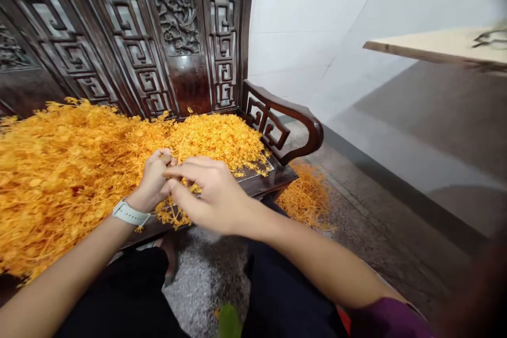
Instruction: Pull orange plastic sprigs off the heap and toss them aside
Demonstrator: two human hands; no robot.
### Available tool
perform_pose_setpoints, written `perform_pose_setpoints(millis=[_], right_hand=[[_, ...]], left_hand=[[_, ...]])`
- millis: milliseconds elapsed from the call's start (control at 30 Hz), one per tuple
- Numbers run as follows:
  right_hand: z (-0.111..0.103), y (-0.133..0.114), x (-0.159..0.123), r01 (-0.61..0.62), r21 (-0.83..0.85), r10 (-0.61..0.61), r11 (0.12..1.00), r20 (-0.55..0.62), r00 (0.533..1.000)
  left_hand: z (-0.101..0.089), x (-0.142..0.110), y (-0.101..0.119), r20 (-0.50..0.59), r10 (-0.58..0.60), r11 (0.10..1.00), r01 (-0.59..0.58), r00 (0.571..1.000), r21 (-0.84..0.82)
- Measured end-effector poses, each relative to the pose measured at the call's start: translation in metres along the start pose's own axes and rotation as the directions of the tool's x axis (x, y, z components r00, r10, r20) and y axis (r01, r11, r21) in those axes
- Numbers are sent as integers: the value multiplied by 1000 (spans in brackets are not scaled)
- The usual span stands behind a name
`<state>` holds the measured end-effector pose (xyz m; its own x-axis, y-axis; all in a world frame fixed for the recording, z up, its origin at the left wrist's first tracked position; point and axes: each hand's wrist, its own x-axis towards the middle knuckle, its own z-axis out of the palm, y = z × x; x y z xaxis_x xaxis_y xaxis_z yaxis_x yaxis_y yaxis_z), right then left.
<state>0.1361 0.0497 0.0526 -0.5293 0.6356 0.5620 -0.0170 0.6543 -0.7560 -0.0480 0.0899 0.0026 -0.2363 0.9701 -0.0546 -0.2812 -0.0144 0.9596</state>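
My left hand [155, 177], with a pale watch strap [130, 214] at the wrist, is closed in front of the bench. It grips a yellow-orange artificial flower sprig [173, 215], whose small blossoms hang below the fingers; the grip itself is partly hidden. From the right, my right hand [212, 193] reaches across, thumb and forefinger brought together at the left hand's fingers. What lies in that pinch is too small to make out. Behind and left of both hands spreads a large heap of similar sprigs [79, 158]. A smaller pile of blossoms [225, 140] lies behind my right hand.
The dark carved wooden bench [190, 82] has a curled armrest [312, 134] on the right. Orange stems [304, 198] are heaped on the floor beside it. A light wooden tabletop [428, 45] juts in at upper right. A green object [229, 322] shows between my legs.
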Motion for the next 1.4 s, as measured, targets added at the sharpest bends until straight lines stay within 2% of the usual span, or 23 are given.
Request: perform_pose_setpoints(millis=[67, 133, 200, 267, 333, 367, 467, 567, 633, 733, 800, 900, 1000, 1067, 1133, 1200, 1233, 1300, 1333, 1400], right_hand=[[-10, 15, 3, 20, -163, -32, 986, -72, 997], [-23, 37, 7, -89, -216, 50, 972, -178, 983], [-32, 54, 9, -232, -109, 204, 967, -221, 954], [-37, 62, 10, -320, 122, 334, 939, -123, 934], [-39, 61, 9, -339, 341, 369, 877, -26, 929], [-40, 58, 9, -334, 423, 378, 842, -21, 926], [-42, 53, 10, -308, 560, 465, 769, -158, 871], [-46, 58, 11, -289, 562, 524, 775, -317, 790], [-49, 65, 11, -330, 521, 534, 787, -309, 787], [-51, 73, 9, -390, 450, 518, 803, -205, 830], [-51, 76, 8, -354, 414, 459, 839, -190, 868], [-52, 81, 8, -256, 362, 352, 896, -230, 907], [-57, 79, 7, -153, 308, 254, 939, -323, 912], [-58, 70, 4, -48, 220, 128, 974, -366, 922], [-55, 54, -2, 72, 61, -50, 996, -300, 953], [-45, 35, -10, 224, -133, -234, 965, -61, 970], [-40, 25, -15, 312, -219, -299, 925, 93, 950], [-30, 11, -24, 460, -325, -347, 827, 349, 871], [-27, 6, -27, 500, -353, -345, 791, 417, 841], [-27, 0, -30, 528, -373, -336, 763, 470, 817]], left_hand=[[6, -5, 7, -84, -29, 998, 23, 996, -65], [15, -12, 16, -65, -24, 996, 18, 998, -90], [25, -20, 26, -23, -20, 989, 17, 1000, -145], [36, -27, 34, 4, -17, 982, 17, 1000, -186], [45, -31, 36, 14, -19, 982, 21, 1000, -186], [49, -32, 35, 13, -22, 984, 24, 1000, -175], [56, -33, 29, 27, -35, 988, 38, 999, -151], [56, -31, 25, 48, 3, 985, 5, 999, -175], [56, -31, 25, 52, 47, 981, -37, 998, -189], [57, -32, 28, 88, 71, 981, -54, 994, -184], [59, -33, 30, 117, 61, 984, -40, 991, -176], [58, -32, 31, 93, 39, 986, -23, 995, -166], [53, -25, 30, -3, 2, 986, -2, 1000, -164], [50, -18, 25, -59, -38, 989, 30, 998, -143], [50, -13, 18, -102, -74, 992, 63, 992, -110], [53, -9, 10, -130, -82, 994, 71, 988, -81], [56, -9, 7, -137, -83, 995, 74, 987, -67], [62, -11, 3, -133, -95, 995, 91, 987, -40], [64, -14, 3, -124, -108, 994, 106, 986, -29], [66, -20, 4, -99, -125, 992, 124, 987, -16]])
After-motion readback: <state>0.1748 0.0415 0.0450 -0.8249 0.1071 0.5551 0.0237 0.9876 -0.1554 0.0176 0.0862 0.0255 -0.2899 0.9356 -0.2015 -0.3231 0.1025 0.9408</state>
